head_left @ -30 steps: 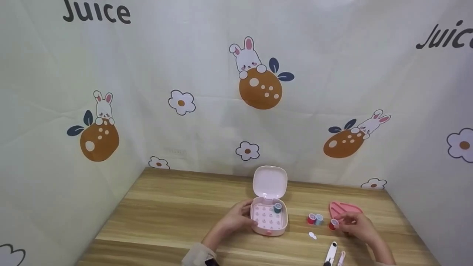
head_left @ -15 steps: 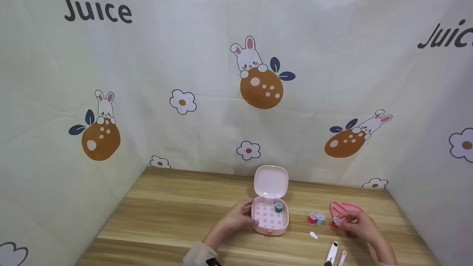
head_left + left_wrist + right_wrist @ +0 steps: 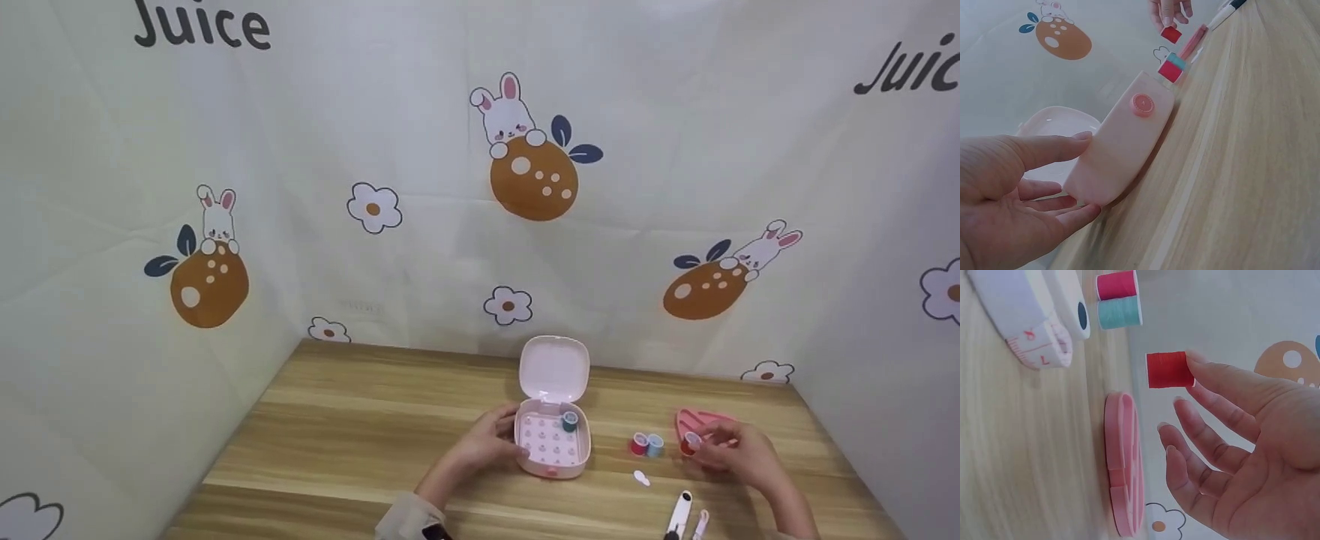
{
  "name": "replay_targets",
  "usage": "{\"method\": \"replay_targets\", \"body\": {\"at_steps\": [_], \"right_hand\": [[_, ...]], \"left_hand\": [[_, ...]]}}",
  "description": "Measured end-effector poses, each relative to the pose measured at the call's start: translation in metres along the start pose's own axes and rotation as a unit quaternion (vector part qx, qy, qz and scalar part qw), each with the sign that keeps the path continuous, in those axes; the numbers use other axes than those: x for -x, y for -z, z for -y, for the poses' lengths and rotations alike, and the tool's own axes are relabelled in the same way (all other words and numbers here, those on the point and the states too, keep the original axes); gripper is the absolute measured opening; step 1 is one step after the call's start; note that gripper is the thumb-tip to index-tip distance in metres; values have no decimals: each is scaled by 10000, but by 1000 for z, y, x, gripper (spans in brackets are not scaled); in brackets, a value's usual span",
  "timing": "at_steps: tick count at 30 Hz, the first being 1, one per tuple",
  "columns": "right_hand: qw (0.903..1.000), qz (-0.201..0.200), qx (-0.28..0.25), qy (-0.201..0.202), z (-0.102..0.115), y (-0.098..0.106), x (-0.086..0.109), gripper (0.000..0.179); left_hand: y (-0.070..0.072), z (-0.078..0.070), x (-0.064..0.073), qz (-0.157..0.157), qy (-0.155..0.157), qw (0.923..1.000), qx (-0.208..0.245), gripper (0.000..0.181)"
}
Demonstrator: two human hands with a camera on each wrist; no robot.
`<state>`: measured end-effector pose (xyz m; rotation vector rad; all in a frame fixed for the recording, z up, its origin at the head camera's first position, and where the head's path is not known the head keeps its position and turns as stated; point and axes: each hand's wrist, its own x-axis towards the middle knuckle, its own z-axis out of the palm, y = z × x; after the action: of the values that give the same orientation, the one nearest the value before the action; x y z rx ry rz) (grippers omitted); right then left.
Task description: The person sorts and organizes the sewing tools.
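My left hand (image 3: 487, 442) grips the left side of an open pink box (image 3: 1123, 135), thumb at the front edge and fingers around the side. The lid (image 3: 554, 369) stands up at the back. A dark green thread spool (image 3: 570, 422) is in the box's back right corner. My right hand (image 3: 750, 450) pinches a red thread spool (image 3: 1169, 370) between thumb and index finger, above the table; its other fingers are loosely bent. Below it lies a flat pink slotted piece (image 3: 1123, 455).
Between box and right hand, a crimson spool (image 3: 639, 444) and a light blue spool (image 3: 655, 445) stand side by side. Nearer the front are a small white piece (image 3: 642, 478), a white tool with a dark end (image 3: 679, 514) and a thin pink-white item (image 3: 701, 523). Patterned cloth (image 3: 420, 262) hangs behind.
My right hand has lifted the red spool slightly and shifted it a little right, over the pink slotted piece. The left hand keeps its hold on the box.
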<state>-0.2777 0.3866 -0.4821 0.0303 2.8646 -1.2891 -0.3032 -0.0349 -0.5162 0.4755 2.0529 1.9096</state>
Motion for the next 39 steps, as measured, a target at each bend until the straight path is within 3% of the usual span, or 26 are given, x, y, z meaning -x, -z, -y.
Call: {"method": "replay_targets", "body": {"at_steps": [5,12,39], "right_hand": [[9999,-97,64,53,7,-2,-1,27],[9980,-295,166,543,18,-7,-2,24],[9972,-145,-112,720,57,-37,-11,25]], "left_hand": [[0,0,1,37,-64,9999,102,80],[-1,1,0,57,-75,9997,222,82],[0,1,0,5,-68,10000,-66,84]]}}
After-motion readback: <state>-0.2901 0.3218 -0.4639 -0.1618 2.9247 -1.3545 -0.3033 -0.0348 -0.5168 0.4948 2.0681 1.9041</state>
